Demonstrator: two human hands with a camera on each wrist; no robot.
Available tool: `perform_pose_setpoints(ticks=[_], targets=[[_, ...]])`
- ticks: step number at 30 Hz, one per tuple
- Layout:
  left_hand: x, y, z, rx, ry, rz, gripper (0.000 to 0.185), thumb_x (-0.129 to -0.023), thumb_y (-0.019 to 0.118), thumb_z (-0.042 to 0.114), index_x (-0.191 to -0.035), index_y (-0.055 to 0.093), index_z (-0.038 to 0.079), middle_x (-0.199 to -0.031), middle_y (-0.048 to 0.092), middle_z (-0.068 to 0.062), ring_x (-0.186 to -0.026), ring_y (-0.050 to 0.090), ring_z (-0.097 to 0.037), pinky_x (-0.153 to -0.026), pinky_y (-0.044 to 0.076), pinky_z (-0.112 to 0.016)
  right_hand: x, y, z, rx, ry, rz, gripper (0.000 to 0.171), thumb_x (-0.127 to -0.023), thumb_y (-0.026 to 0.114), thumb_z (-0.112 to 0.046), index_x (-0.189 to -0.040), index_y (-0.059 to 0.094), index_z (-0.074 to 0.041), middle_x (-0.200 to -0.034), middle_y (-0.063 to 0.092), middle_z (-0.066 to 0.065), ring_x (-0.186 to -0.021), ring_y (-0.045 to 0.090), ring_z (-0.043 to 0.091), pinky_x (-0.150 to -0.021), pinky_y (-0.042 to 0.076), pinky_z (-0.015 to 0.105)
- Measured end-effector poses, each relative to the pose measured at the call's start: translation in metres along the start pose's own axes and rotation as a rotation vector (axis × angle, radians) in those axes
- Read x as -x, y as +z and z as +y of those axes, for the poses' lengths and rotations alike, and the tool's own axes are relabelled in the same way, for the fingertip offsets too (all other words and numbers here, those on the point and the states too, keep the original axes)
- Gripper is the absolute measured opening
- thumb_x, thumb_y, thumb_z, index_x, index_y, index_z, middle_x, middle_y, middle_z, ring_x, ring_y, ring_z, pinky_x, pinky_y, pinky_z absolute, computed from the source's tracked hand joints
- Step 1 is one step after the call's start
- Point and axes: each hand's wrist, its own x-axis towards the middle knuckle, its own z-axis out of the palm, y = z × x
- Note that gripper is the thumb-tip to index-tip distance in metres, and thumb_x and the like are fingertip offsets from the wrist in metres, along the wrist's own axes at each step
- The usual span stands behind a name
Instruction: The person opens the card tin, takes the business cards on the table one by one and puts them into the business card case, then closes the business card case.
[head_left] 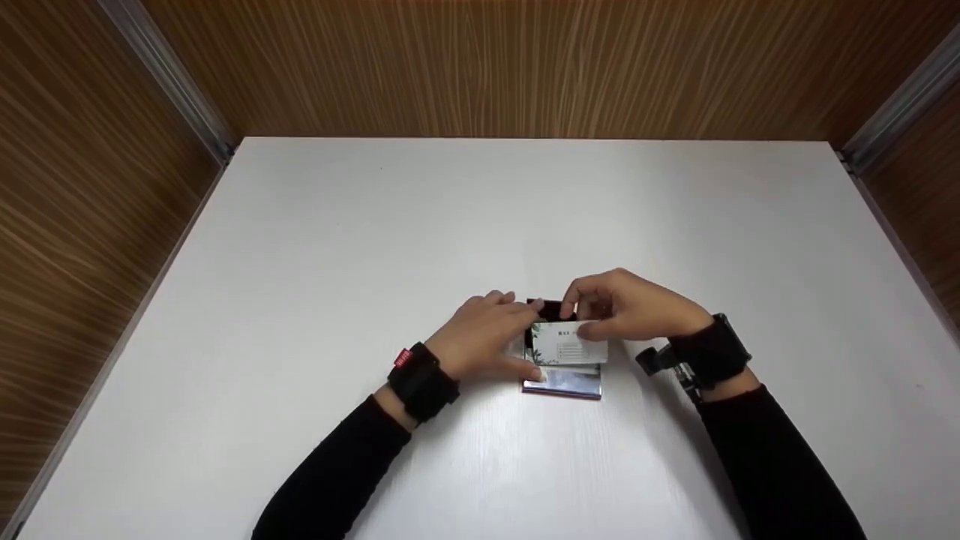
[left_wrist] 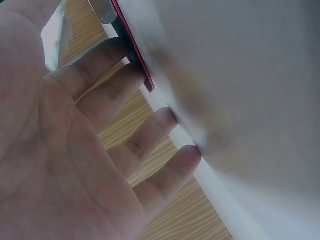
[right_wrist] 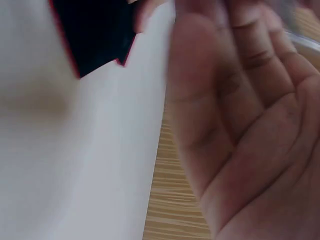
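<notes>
A card case (head_left: 562,382) lies unfolded on the white table, its lower part shiny and silvery, its upper part dark. Red edging runs along the dark part (right_wrist: 95,40) in the right wrist view. Over the case is a white business card (head_left: 570,349) with green leaves and small print. My right hand (head_left: 634,304) pinches the card's upper right, thumb on its face, index finger bent behind. From the left, my left hand (head_left: 484,337) rests against the case with fairly straight fingers, its thumb on the shiny part. In the left wrist view its fingers (left_wrist: 112,97) touch the dark edge.
The white table (head_left: 375,247) extends around both hands. Wood-grain panels (head_left: 480,67) stand behind it and at both sides, with metal posts (head_left: 169,75) at the corners. Each wrist wears a black strap (head_left: 424,382).
</notes>
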Motion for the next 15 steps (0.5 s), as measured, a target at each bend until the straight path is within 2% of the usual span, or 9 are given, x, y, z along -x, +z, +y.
perform_pose_setpoints(ticks=[3,7,15], targets=[[0.0010,-0.0003,0.0005,0.008,-0.009,-0.005,0.092,-0.080,0.070,0.067,-0.154,0.040,0.021,-0.155,0.044,0.005,-0.143,0.036,-0.028,-0.111,0.035,-0.048,-0.0024,0.0021,0.0001,0.108,0.031,-0.002,0.017,-0.084,0.074,-0.005,-0.093,0.069,-0.018,-0.078,0.068,-0.003,-0.070,0.062,0.014,-0.061,0.051,0.026],[0.0018,-0.0005,0.0008,0.017,-0.004,0.005,0.093,-0.080,0.070,0.066,-0.154,0.040,0.020,-0.154,0.046,0.004,-0.142,0.037,-0.028,-0.111,0.036,-0.047,-0.0040,0.0041,-0.0020,0.189,0.058,0.023,0.016,-0.082,0.074,-0.006,-0.085,0.067,-0.020,-0.074,0.066,-0.006,-0.068,0.060,0.013,-0.059,0.048,0.025],[0.0025,-0.0004,0.0000,0.027,-0.002,0.009,0.091,-0.079,0.071,0.066,-0.153,0.042,0.022,-0.154,0.046,0.004,-0.141,0.039,-0.027,-0.111,0.036,-0.046,-0.0066,0.0097,-0.0059,0.224,0.082,0.028,0.016,-0.080,0.076,-0.010,-0.083,0.066,-0.021,-0.077,0.064,-0.006,-0.066,0.059,0.014,-0.057,0.048,0.027]])
